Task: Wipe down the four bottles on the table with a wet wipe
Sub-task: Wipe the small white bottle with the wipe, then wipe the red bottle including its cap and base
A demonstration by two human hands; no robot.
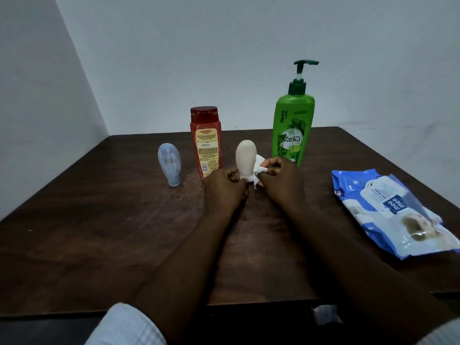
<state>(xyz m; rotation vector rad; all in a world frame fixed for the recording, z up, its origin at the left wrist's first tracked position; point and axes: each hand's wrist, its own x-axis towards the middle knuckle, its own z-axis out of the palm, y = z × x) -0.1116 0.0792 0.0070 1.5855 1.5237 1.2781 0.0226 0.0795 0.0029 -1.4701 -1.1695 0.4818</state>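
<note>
Dark table: left hand holds beige bottle, right hand pinches wipe.

1. Table: dark brown wood, scuffed top, pale smears near the middle.
2. Grey-blue bottle: small, translucent, standing cap-down at 10 o'clock.
3. Red bottle: upright at 11 o'clock, yellow "Karthika" label, just beside item 2.
4. Beige bottle: small, rounded end up, at 12 o'clock; foot hidden.
5. Green pump bottle: tallest, "Vatika", upright at 1 o'clock.
6. Wipes pack: blue-and-white, lying flat at 3 o'clock, well apart from the bottles.
</note>
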